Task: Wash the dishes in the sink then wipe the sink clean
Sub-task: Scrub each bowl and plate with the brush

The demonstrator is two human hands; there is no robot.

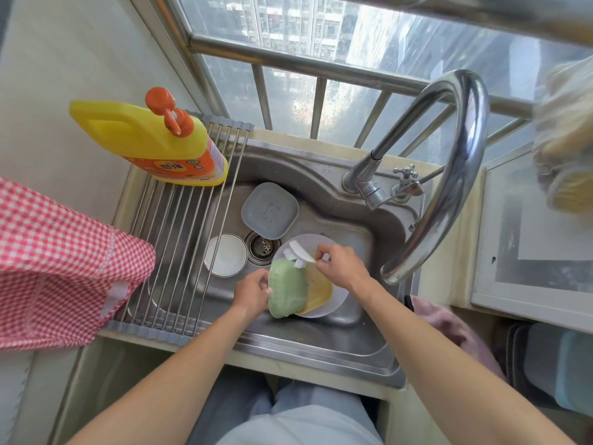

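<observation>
I saw the green dish [286, 292] held on edge in the sink [321, 345], under a white brush [301, 253].

My left hand [253, 292] gripped the green dish by its left rim, thumb curled onto it, tilting it over a yellow dish [319, 290] that lay inside a pale round plate [337, 303]. My right hand [340, 263] pinched the brush handle, bristles touching the green dish's top edge. Beside the drain [263, 247] sat a white bowl [225, 255] and, just behind, a grey square dish [269, 209]. A yellow detergent bottle [150, 142] stood on the roll-up rack [179, 239] across the sink's left side.
</observation>
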